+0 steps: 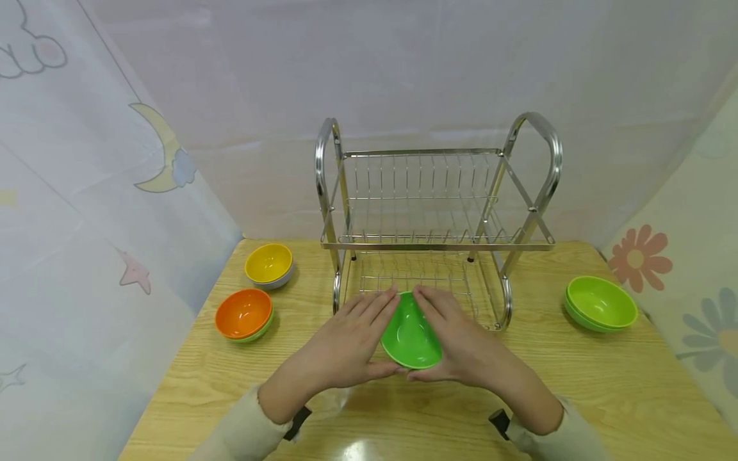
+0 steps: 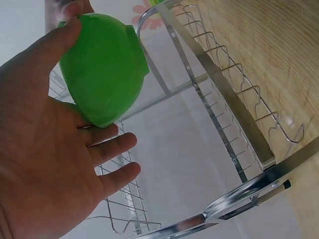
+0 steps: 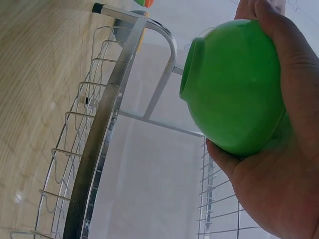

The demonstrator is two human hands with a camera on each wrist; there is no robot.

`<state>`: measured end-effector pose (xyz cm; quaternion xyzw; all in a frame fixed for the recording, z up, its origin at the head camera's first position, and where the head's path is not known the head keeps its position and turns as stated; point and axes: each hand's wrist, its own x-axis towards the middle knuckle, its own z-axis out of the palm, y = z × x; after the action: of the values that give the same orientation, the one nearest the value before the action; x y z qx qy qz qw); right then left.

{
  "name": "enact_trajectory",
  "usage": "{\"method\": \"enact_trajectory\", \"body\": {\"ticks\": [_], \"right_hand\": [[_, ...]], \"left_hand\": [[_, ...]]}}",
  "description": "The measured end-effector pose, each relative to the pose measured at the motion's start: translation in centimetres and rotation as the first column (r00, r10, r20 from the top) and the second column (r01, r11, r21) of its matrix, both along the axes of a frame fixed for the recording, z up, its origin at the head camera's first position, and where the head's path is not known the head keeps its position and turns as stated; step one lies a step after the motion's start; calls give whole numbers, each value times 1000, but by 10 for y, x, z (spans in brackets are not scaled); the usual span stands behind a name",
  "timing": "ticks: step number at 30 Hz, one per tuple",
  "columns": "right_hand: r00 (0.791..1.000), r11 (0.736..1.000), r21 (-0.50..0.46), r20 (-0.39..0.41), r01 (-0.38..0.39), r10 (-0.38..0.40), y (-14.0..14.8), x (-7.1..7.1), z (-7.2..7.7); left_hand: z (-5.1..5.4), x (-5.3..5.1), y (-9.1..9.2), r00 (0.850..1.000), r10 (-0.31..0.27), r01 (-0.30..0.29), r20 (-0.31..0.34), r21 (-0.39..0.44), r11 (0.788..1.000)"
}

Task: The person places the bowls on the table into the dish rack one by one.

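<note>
A green bowl (image 1: 410, 333) is held between both hands in front of the rack, its inside facing the head camera. My left hand (image 1: 352, 346) grips its left rim, thumb low and fingers at the top. On the right side my right hand (image 1: 461, 339) grips the rim the same way, the thumbs nearly meeting at the bottom. The left wrist view shows the bowl's outside (image 2: 104, 69) between thumb and fingers of the left hand (image 2: 65, 134). In the right wrist view the bowl (image 3: 239, 89) rests against the right hand (image 3: 279, 164), its foot facing left.
The two-tier metal rack (image 1: 438, 246) stands behind the hands. At left are a yellow bowl (image 1: 268, 262) on a greyish one and an orange bowl (image 1: 244, 313) on a green one. Stacked light green bowls (image 1: 602, 302) sit at right on the wooden table (image 1: 576, 384).
</note>
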<state>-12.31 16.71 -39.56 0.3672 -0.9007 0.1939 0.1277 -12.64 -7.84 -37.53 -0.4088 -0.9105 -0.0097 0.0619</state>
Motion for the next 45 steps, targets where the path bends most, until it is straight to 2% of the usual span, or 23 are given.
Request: {"method": "enact_trajectory", "body": {"ticks": [8,21,29,40,45], "right_hand": [[1000,1000,15,12,-14,13,-5,0,-4],[997,1000,11,79,-26,25,-13,2,-10],[997,999,0,66,-50,50,-15,0,-12],[999,1000,9,35,-24,24,-20,0,-15],[997,999,-35,71,-31,33,-20,0,-15]], "left_hand": [[-5,-5,0,999,-10,9,30,25,1000],[-23,-12,3,998,-4,-2,64,104,995],[-35,-15,5,999,-15,5,50,182,983],[-39,-15,5,997,-5,-11,79,196,981],[-40,-15,5,996,1,-21,85,237,971]]}}
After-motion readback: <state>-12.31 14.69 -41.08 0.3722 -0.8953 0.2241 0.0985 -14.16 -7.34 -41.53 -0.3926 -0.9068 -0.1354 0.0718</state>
